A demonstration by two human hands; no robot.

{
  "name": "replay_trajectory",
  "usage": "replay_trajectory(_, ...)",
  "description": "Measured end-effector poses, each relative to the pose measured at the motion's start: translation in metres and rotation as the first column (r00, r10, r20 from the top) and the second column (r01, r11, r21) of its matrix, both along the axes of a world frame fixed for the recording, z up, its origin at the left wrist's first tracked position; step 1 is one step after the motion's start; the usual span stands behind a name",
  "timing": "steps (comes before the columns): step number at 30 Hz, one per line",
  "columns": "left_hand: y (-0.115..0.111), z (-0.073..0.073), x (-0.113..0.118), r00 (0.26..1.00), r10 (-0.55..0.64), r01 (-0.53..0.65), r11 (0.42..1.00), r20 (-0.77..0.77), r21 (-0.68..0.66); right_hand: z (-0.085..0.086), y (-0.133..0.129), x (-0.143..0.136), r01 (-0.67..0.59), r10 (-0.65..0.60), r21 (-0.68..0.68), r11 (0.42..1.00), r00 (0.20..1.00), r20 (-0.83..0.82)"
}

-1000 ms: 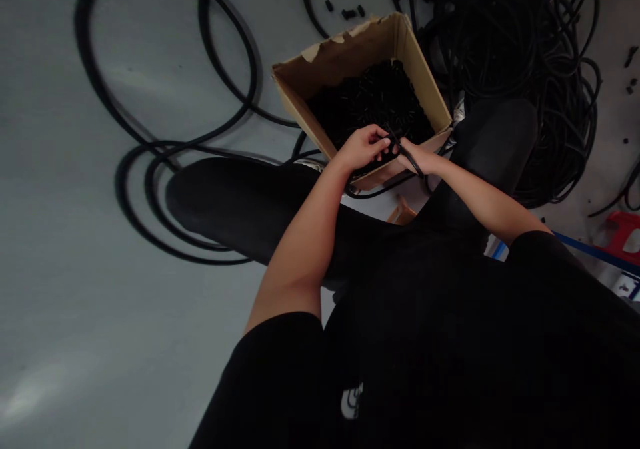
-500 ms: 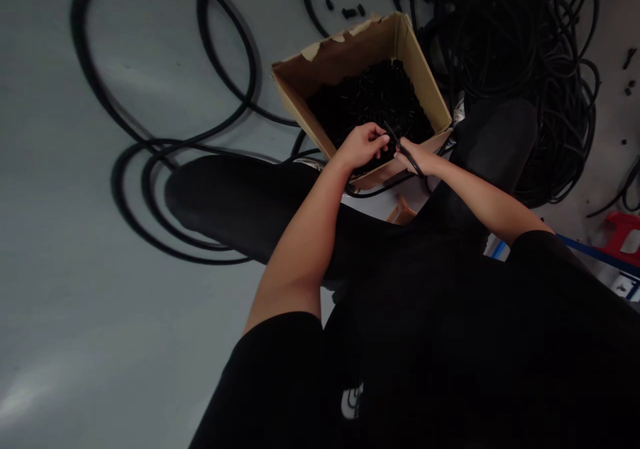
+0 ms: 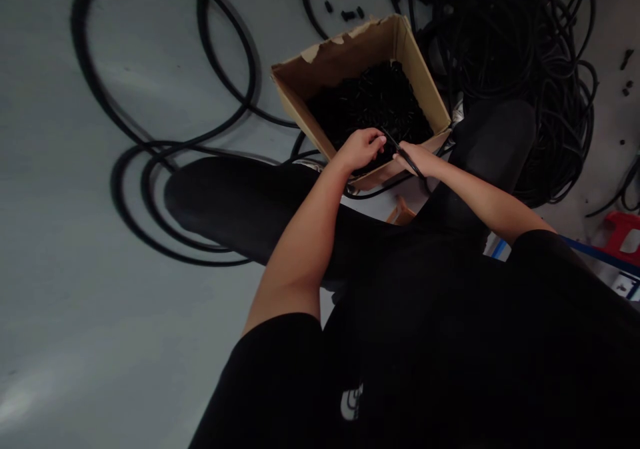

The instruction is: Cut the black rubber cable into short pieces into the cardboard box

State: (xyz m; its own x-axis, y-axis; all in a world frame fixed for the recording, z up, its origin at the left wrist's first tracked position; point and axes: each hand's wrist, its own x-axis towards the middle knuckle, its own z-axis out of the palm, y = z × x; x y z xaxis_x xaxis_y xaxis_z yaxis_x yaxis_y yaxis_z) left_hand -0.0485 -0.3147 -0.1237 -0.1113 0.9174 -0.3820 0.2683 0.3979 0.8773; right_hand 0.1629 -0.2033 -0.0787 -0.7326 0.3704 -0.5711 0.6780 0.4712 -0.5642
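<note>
Over the near edge of a cardboard box, my two hands are close together. My right hand is closed on what look like dark scissors; a curved black handle shows beside the fingers and a thin dark blade points up and left. My left hand is closed in a pinch by the blade tip, and what its fingers hold is hidden. Beneath the hands, the box holds a heap of short cut black pieces. A black hose passes below the box's near side.
Large loops of black hose lie on the grey floor at left. A tangled pile of hose stands at the right. Loose black pieces lie behind the box. My black-clad legs flank it. Something red is at far right.
Both hands have shifted slightly left and down in the picture. The dark scissors have tilted a little in my right hand, and the left hand keeps its pinch.
</note>
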Motion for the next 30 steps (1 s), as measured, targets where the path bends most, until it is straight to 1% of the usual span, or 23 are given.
replay_trajectory(4, 0.000, 0.000, -0.002, 0.998, -0.024, 0.024, 1.000, -0.065, 0.000, 0.001, 0.000, 0.000, -0.012, 0.011, 0.021, 1.000, 0.999, 0.047)
replay_trajectory(9, -0.001, -0.002, -0.003, 0.994, -0.036, 0.038, 0.999, -0.105, 0.017, -0.001, -0.001, 0.000, -0.030, 0.027, 0.041, 0.999, 0.997, 0.071)
replay_trajectory(14, -0.002, -0.009, -0.004, 0.992, -0.060, 0.060, 0.998, -0.110, 0.001, 0.006, -0.001, -0.002, -0.059, 0.052, 0.049, 0.997, 0.990, 0.134)
replay_trajectory(18, -0.002, -0.012, -0.004, 0.993, -0.056, 0.055, 0.998, -0.107, -0.019, 0.012, -0.002, -0.003, -0.058, 0.051, 0.046, 0.997, 0.988, 0.144)
replay_trajectory(23, 0.000, -0.003, -0.001, 0.999, -0.007, 0.007, 1.000, -0.046, 0.004, 0.022, -0.003, -0.005, -0.036, 0.031, 0.027, 0.999, 0.985, 0.167)
replay_trajectory(26, 0.001, 0.003, 0.000, 0.999, 0.000, 0.001, 1.000, -0.044, 0.019, 0.026, -0.004, -0.006, -0.032, 0.028, 0.024, 0.999, 0.987, 0.161)
replay_trajectory(28, 0.002, 0.006, 0.000, 0.998, 0.001, 0.000, 1.000, -0.057, 0.019, 0.024, -0.003, -0.005, -0.029, 0.025, 0.031, 0.999, 0.991, 0.135)
replay_trajectory(30, 0.002, 0.007, 0.000, 0.998, 0.007, -0.007, 1.000, -0.067, 0.000, 0.017, -0.003, -0.003, -0.024, 0.020, 0.037, 0.999, 0.994, 0.104)
